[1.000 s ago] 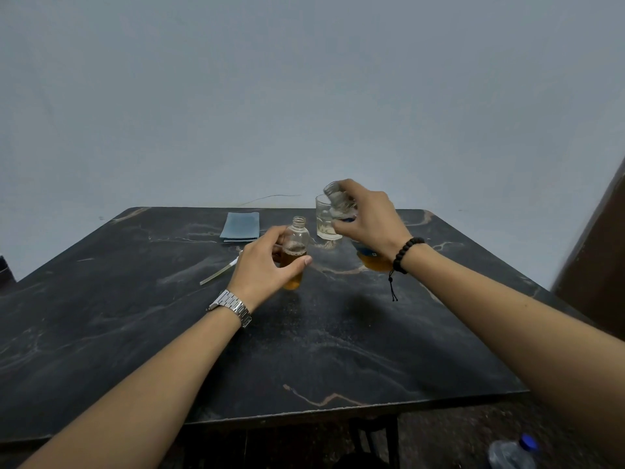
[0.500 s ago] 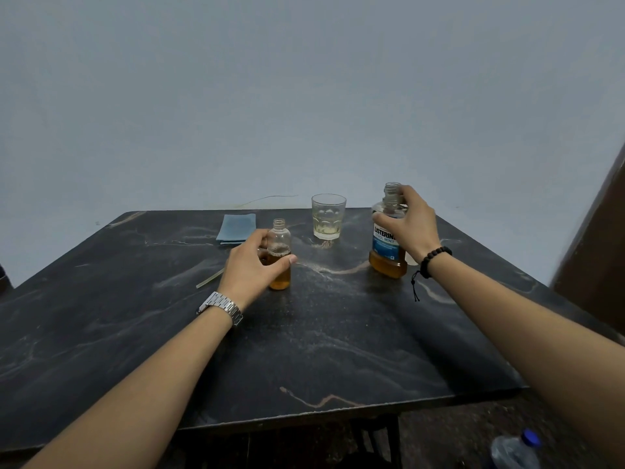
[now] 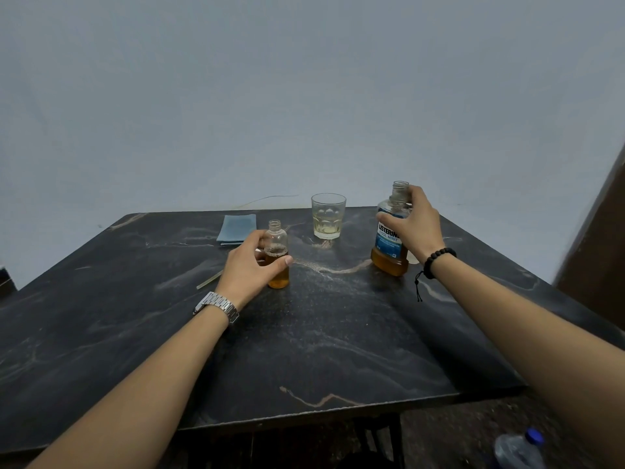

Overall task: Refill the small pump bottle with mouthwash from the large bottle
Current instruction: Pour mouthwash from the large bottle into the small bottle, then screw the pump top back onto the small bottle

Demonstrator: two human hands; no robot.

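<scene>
**Two uncapped bottles held upright on dark marbled table**

Off the near right corner, on the floor: clear plastic bottle (image 3: 519, 448) with blue cap, partly cut off by the frame.

Near edge of the table (image 3: 304, 350): bare dark stone-look top with pale veins, crossed by two forearms.

Middle of the top, left of centre: left hand (image 3: 248, 270), metal watch (image 3: 216, 307) on the wrist, fingers and thumb curled round the small bottle (image 3: 278, 257). Bottle upright on the top, neck open with no pump fitted, amber liquid filling roughly the lower half, foam at the liquid line.

Just left of that hand: thin pale stick (image 3: 209, 281) lying flat, far end hidden behind the hand.

Middle of the top, toward the right edge: right hand (image 3: 414, 228), black bead bracelet (image 3: 438, 260) on the wrist, fingers wrapped round the shoulder and neck of the large bottle (image 3: 389, 245). Bottle upright on the top, uncapped, blue label, amber liquid low in the base. Pale rounded object just behind its base, mostly hidden.

Toward the far edge, between the two bottles: clear glass (image 3: 328, 216) holding a little pale liquid.

Far edge, left of centre: folded blue cloth (image 3: 236, 228), lying flat.
</scene>
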